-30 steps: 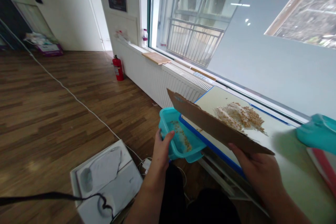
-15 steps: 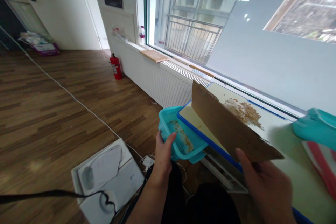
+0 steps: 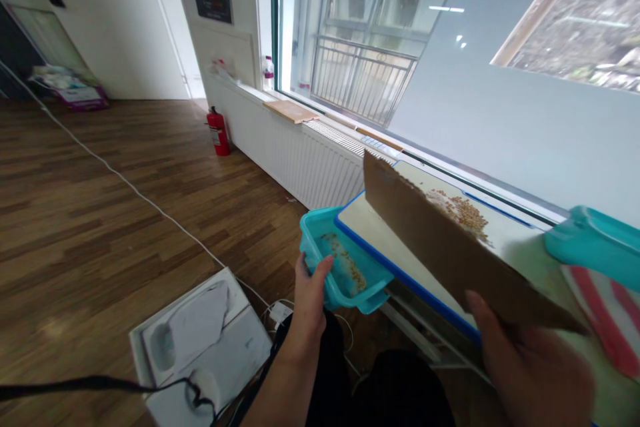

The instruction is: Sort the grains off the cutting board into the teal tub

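My left hand [image 3: 309,300] grips the near rim of a teal plastic tray [image 3: 340,267], held below the left end of the blue-edged table [image 3: 380,240]; a few brown grains lie in the tray. My right hand [image 3: 530,360] holds a brown cardboard strip [image 3: 450,250] by its near end, standing on edge across the tabletop. Behind the strip lies a pile of brown grains [image 3: 463,210] on the table.
A second teal container [image 3: 595,247] and a red-striped item [image 3: 607,310] sit at the table's right. A white radiator [image 3: 300,153] runs under the window. A red fire extinguisher [image 3: 216,131], a white box [image 3: 200,340] and cables lie on the wooden floor.
The cardboard strip has swung up from lying low to standing on edge, and my right hand has drawn back toward me. The left hand and tray have stayed in place.
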Available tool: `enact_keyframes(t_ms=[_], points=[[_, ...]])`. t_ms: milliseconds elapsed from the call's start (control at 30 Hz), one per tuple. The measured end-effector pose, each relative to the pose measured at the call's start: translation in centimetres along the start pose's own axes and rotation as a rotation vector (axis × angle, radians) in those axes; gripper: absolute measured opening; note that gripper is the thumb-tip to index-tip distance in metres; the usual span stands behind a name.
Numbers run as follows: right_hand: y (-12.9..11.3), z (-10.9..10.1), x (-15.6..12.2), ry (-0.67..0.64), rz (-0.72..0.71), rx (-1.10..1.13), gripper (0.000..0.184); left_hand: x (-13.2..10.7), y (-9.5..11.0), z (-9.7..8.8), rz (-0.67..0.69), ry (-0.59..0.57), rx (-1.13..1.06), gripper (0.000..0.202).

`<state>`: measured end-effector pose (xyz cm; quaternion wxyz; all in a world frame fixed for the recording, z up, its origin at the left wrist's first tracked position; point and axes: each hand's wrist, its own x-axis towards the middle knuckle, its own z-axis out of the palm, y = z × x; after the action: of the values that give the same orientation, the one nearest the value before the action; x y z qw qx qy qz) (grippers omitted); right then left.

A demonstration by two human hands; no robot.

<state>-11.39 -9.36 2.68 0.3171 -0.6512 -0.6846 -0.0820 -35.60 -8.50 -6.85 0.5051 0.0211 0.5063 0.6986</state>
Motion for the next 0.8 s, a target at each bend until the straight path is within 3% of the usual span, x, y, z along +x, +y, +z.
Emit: enact_keyframes(t_ms=[100,233,433,800], points=[[1.0,0.8,3.0,0.105,0.141,-0.056,0.054,-0.1,-0.1,0.0,-0.004,0.007,-0.005,0.079],[2.1,2.1,5.5,0.132,0.162,-0.015,0.050,0.0,-0.1,0.1,-0.009,0.012,0.010,0.077],[3.0,3.7,6.3,0.184,0.110,-0.005,0.048,0.3,-0.2,0.2,-0.038,0.057,0.027,0.074],[2.7,4.8,6.6,0.068,0.215,0.076,0.048,1.0,-0.7,0.1,-0.012,0.003,0.008,0.074]])
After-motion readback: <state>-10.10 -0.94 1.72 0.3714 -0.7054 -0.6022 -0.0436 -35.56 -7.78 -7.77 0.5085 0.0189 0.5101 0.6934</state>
